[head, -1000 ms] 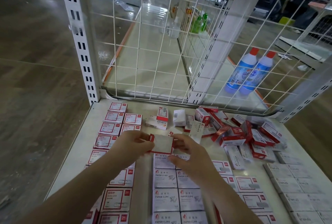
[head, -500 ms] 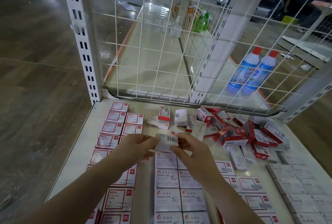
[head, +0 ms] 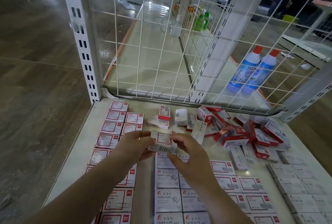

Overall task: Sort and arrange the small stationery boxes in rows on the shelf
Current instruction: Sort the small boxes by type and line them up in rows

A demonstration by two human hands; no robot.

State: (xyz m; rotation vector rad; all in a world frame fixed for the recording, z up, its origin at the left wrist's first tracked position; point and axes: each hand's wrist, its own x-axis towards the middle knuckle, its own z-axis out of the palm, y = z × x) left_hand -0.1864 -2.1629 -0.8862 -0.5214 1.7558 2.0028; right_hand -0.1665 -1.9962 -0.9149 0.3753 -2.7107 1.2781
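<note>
Since a second ago the paper-clip box [head: 162, 142], pinched between left hand [head: 133, 147] and right hand [head: 188, 149] mid-shelf, has been turned barcode-down, likely being oriented for the row at 6 o'clock.

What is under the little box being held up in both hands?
The held box hangs above the far end of the grey paper-clip box rows on the shelf. Both hands, left and right, and the box cover that row's end.
</note>
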